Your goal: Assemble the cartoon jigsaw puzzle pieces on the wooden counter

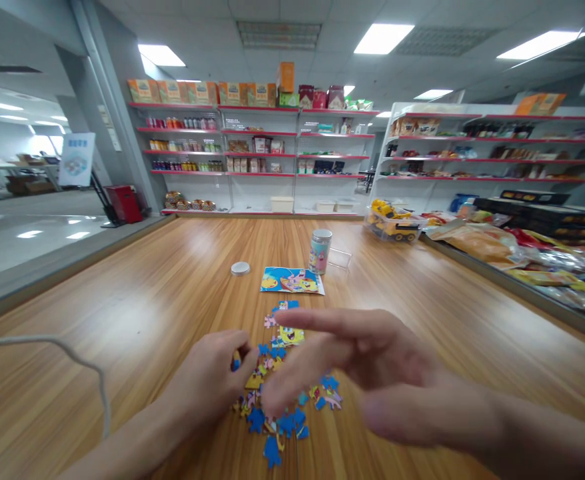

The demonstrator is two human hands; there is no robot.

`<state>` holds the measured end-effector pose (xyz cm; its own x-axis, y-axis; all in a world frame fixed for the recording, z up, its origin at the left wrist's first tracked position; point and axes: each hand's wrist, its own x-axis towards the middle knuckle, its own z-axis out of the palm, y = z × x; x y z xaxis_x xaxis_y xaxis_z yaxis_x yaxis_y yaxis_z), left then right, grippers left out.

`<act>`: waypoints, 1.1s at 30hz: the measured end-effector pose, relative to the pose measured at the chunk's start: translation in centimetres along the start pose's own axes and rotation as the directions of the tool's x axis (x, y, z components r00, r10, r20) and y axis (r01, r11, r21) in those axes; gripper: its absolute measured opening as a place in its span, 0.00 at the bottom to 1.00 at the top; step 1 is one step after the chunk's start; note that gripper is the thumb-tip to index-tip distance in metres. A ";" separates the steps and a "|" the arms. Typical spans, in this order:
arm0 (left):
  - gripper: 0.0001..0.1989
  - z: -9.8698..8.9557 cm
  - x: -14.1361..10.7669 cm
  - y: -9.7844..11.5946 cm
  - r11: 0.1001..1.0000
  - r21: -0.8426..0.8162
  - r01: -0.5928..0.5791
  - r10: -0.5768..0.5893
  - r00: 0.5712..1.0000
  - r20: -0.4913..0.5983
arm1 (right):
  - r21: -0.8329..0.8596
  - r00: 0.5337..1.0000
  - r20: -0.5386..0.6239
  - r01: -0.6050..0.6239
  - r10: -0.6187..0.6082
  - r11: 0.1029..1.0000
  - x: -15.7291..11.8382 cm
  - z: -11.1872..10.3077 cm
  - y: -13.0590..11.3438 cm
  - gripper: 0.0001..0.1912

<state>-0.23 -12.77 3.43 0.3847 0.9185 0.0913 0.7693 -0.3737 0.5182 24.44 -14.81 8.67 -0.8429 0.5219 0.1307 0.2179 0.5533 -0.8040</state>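
Note:
Loose jigsaw puzzle pieces [287,423], many of them blue, lie heaped in front of me. My left hand [217,373] rests at the heap's left side with its fingers curled. A blue and yellow puzzle piece [236,361] shows inside that curl. Over the heap hovers my right hand [372,360], fingers apart and blurred, with nothing visible in it. Just beyond the index fingertip is a joined patch of puzzle [291,335] with a yellow cartoon face. Behind it lies a printed picture sheet [292,281] of the same cartoon.
A cartoon-printed tin [320,252] stands behind the sheet, and a round silver lid [240,268] lies to its left. Farther right is a clear bin [393,223] of yellow toy trucks. A grey cable [80,363] crosses the table at left. Packaged goods [502,247] line the right side.

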 end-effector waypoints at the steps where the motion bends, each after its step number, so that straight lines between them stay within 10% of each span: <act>1: 0.18 -0.1 0.1 -0.3 0.999 0.032 -0.015 0.017 0.999 -0.042 | -0.075 0.985 -0.131 0.107 -0.116 0.991 1.0 -1.1 0.9 0.30; 3: 0.21 -0.3 0.2 -1.0 0.989 0.132 -0.072 0.081 0.995 -0.066 | -0.316 0.967 -0.153 0.146 -0.202 0.938 2.4 -2.5 3.4 0.36; 9: 0.52 -1.2 -0.1 -2.8 0.947 0.232 -0.221 0.153 0.948 0.280 | -0.553 0.998 0.012 -0.050 0.068 0.832 2.9 -2.8 9.5 0.41; 16: 0.46 -1.2 -0.1 -2.9 0.958 0.202 -0.204 0.136 0.942 0.306 | -0.565 0.989 -0.145 -0.093 0.012 0.820 3.0 -2.7 10.2 0.32; 21: 0.29 -2.1 -0.4 -0.3 0.923 -0.007 -0.384 0.375 0.895 0.241 | -0.378 0.899 -0.419 -0.042 -0.130 0.925 2.7 -2.2 11.0 0.13; 25: 0.08 -2.2 -0.7 1.2 0.902 -0.122 -0.413 0.430 0.880 0.203 | -0.266 0.937 -0.323 0.042 -0.130 0.963 2.5 -1.9 10.4 0.13; 33: 0.09 -1.7 -0.4 0.5 0.893 -0.114 -0.436 0.451 0.869 0.204 | -0.134 0.920 -0.383 0.027 -0.077 0.991 2.7 -1.6 10.2 0.22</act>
<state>-0.89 -13.14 5.08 0.7850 0.6035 0.1396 0.4608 -0.7195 0.5196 25.15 -6.72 1.75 -0.6039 0.6870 0.4042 0.2592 0.6488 -0.7154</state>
